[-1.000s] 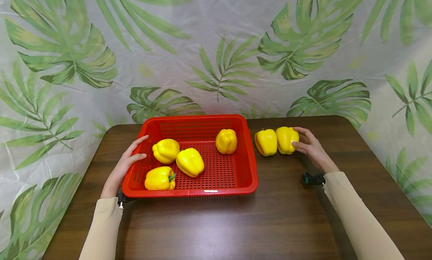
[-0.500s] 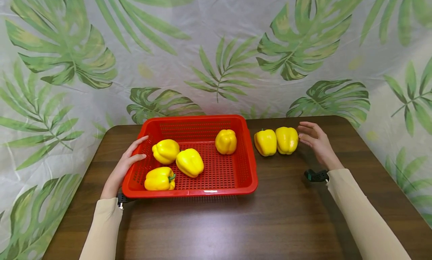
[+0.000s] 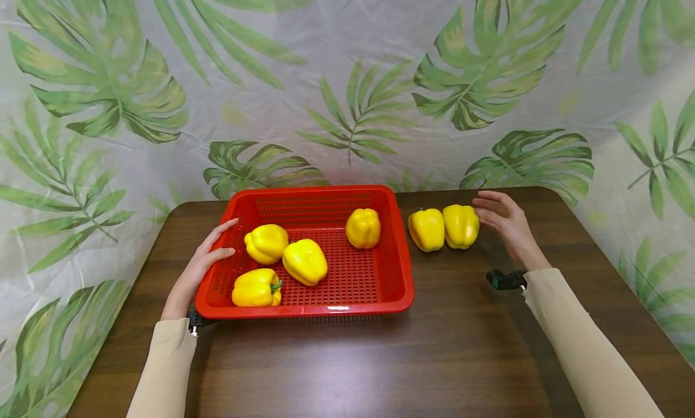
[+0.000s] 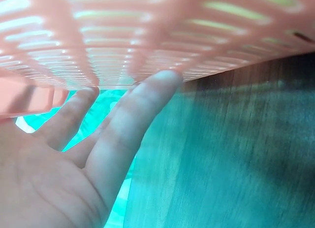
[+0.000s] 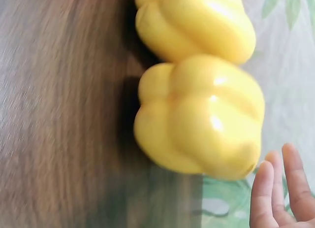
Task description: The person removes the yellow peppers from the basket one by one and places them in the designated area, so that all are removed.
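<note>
head view: the left hand (image 3: 198,267) rests with straight fingers against the red basket (image 3: 399,267); the right hand (image 3: 502,222) hovers loose-fingered just beside two yellow peppers (image 3: 460,226) on the table (image 3: 347,364). left wrist: fingers (image 4: 142,110) touch the basket wall (image 4: 147,36). right wrist: fingertips (image 5: 275,188) near, apart from, the nearer pepper (image 5: 202,117).

Even, bright light overhead; both wrist views are blurred, soft shadows.

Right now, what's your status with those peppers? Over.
Left hand open, resting on red basket wall. Right hand open, beside outer pepper, not gripping. Nothing in the way.
</note>
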{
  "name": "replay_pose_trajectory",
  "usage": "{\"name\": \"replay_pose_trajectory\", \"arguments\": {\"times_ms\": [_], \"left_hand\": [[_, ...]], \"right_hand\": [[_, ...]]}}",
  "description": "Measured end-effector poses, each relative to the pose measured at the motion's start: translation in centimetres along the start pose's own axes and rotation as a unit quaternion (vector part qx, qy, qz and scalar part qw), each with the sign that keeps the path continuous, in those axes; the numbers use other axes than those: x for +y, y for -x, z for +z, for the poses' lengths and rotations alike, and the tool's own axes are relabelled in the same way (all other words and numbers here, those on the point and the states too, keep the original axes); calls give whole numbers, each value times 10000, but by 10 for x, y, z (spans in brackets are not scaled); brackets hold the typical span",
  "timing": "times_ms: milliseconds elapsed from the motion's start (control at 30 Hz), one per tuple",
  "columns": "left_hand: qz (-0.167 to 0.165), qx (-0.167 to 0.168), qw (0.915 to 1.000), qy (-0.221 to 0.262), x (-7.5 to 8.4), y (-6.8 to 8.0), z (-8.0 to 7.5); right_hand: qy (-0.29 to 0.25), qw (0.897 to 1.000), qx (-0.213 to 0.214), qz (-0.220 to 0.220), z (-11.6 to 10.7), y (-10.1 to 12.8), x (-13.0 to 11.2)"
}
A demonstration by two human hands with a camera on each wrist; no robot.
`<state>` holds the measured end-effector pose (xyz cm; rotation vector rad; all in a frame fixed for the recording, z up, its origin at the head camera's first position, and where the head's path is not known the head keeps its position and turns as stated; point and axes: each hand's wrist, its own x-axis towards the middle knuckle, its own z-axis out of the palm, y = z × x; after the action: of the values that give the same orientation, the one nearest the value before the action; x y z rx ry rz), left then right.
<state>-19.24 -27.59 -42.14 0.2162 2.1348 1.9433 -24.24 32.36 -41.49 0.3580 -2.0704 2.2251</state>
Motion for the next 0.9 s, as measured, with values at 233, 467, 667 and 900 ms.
{"name": "replay_pose_trajectory", "arguments": {"times_ms": [233,467,667,900], "left_hand": [[-15,-20,10000,21,0,0,0],[-19,-10,10000,13,1,0,0],[-55,0,10000,46,0,0,0],[-40,-4,10000,43,0,1,0]], "right_hand": [[8,9998,-216,-14,20,-7,-8],[270,9979,-578,124,45,-12,-12],[613,9937,-927,151,68,-18,-17],[633,9900,-1250,175,96,-24,-25]]}}
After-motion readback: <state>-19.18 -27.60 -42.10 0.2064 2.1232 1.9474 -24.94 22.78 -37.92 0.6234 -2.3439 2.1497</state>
